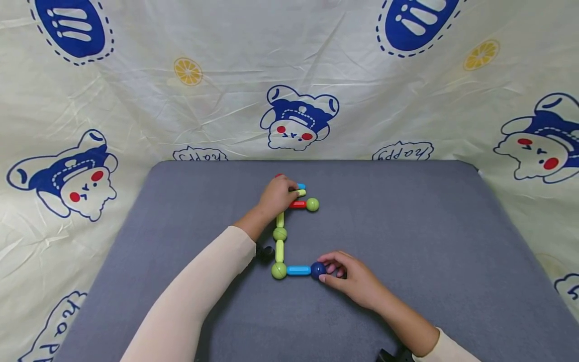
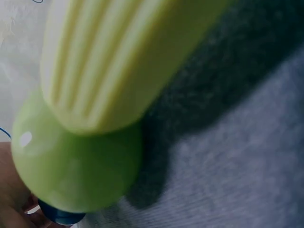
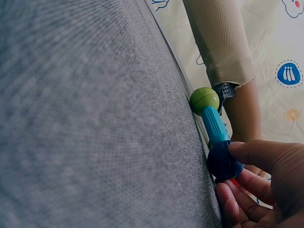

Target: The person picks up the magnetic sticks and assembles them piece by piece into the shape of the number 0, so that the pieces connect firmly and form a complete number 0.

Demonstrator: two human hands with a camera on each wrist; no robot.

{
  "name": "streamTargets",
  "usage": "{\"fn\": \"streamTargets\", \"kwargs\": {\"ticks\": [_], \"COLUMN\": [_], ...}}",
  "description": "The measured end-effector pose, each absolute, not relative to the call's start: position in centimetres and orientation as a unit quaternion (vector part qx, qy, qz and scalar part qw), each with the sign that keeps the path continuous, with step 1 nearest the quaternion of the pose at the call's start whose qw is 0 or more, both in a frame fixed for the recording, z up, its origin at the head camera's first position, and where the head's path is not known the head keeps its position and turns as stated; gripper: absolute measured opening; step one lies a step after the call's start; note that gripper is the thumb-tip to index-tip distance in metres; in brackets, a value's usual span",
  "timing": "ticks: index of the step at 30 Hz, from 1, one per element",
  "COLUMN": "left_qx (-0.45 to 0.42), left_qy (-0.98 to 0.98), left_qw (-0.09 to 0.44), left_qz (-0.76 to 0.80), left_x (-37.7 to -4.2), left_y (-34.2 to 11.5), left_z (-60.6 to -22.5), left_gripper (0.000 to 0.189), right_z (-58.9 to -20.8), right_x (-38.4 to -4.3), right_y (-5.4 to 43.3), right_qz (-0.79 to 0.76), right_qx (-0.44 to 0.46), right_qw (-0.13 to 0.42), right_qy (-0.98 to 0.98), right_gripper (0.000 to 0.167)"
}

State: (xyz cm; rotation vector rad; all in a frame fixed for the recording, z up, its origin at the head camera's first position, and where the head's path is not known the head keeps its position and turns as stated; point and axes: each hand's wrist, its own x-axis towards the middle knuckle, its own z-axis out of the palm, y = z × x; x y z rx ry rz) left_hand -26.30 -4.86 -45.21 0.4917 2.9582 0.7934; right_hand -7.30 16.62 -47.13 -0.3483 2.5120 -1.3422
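Note:
Magnetic rods and balls form a joined shape on the grey table. My left hand (image 1: 277, 195) is at its far end, thumb and fingers pinching a short yellow-green rod (image 1: 301, 193). Behind that, the end of a light blue rod (image 1: 301, 186) shows. Beside the hand, a red rod (image 1: 298, 204) ends in a green ball (image 1: 312, 204). Nearer me, yellow-green rods (image 1: 280, 251) and green balls (image 1: 279, 271) run down to a blue rod (image 1: 298, 270). My right hand (image 1: 355, 281) pinches the dark blue ball (image 3: 222, 160) at that rod's end. The left wrist view shows no left fingers.
A patterned cloth (image 1: 244, 110) hangs behind and beside the grey table (image 1: 407, 221). A black device (image 1: 265, 253) on the left wrist sits close beside the yellow-green rods. Some red (image 1: 279, 175) peeks out beyond the left hand.

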Motion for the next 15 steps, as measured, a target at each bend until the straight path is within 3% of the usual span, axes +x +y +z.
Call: {"fn": "streamTargets", "kwargs": {"ticks": [15], "left_qx": [0.168], "left_qy": [0.949], "left_qw": [0.034], "left_qz": [0.266], "left_x": [-26.73], "left_y": [-5.06], "left_z": [-45.09], "left_gripper": [0.026], "right_z": [-47.16], "right_x": [-7.30], "right_y": [16.56], "right_qz": [-0.465], "right_qx": [-0.120], "right_qw": [0.134], "right_qy": [0.867], "right_gripper": [0.029]}}
